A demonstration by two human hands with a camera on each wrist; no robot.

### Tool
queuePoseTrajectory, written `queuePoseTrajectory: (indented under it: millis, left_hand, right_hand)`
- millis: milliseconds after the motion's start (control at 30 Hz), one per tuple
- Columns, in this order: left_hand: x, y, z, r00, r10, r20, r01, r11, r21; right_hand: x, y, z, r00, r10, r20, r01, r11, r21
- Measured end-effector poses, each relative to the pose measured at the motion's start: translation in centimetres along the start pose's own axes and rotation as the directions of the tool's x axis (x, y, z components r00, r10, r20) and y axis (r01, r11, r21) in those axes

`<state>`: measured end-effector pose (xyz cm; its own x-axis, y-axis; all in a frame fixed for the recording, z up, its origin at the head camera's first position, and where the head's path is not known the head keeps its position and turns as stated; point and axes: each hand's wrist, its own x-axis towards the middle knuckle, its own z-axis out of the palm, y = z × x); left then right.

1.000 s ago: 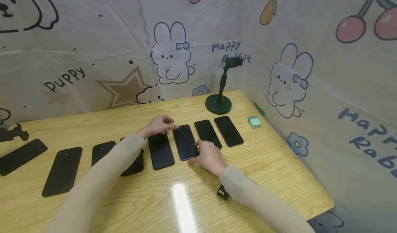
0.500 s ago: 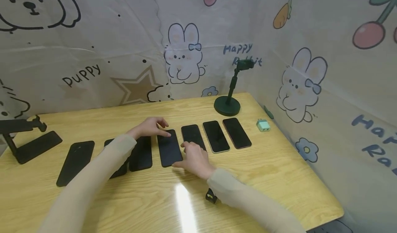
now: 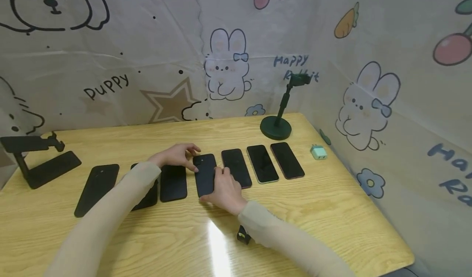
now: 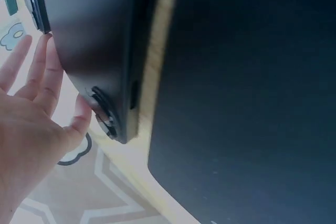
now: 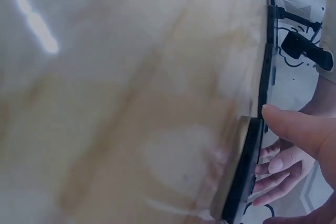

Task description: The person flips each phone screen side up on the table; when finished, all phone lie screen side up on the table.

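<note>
In the head view both hands are at a dark smartphone (image 3: 204,182), back up with a camera bump, within a row of phones. My left hand (image 3: 175,155) is at its top left corner; in the left wrist view the left hand (image 4: 31,114) has extended fingers and its thumb beside a phone's camera bump. Across the phone's lower right part, my right hand (image 3: 226,191) grips with thumb at the bottom edge and curled fingers at the right side. Neighbouring phones lie left, a black phone (image 3: 173,182), and right, a dark phone (image 3: 237,168).
Two more phones, a light-rimmed phone (image 3: 262,164) and a reddish-edged phone (image 3: 287,160), lie rightward. Farther back are a dark green stand (image 3: 275,128) and a mint charger plug (image 3: 318,152). A black stand (image 3: 53,169) occupies the left. Near the right forearm sits a small black object (image 3: 243,235).
Both hands have moved from a phone farther right in the row to this one. The right fingers have curled in at its side. The view has turned left.
</note>
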<state>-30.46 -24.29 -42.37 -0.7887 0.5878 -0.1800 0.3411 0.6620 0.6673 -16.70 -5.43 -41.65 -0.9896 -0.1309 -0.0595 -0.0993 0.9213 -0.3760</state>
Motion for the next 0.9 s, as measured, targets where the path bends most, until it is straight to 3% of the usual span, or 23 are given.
queuePoseTrajectory:
  millis: [600, 900]
  left_hand:
    - [-0.02, 0.03, 0.62, 1.0, 0.019, 0.006, -0.019, 0.985, 0.172]
    - [-0.16, -0.15, 0.41, 1.0, 0.004, 0.002, -0.005, 0.982, 0.191]
  right_hand:
    - [0.31, 0.08, 0.56, 0.998, 0.069, 0.005, -0.069, 0.997, -0.038]
    - [-0.05, 0.11, 0.42, 0.993, 0.106, 0.048, -0.105, 0.994, -0.04]
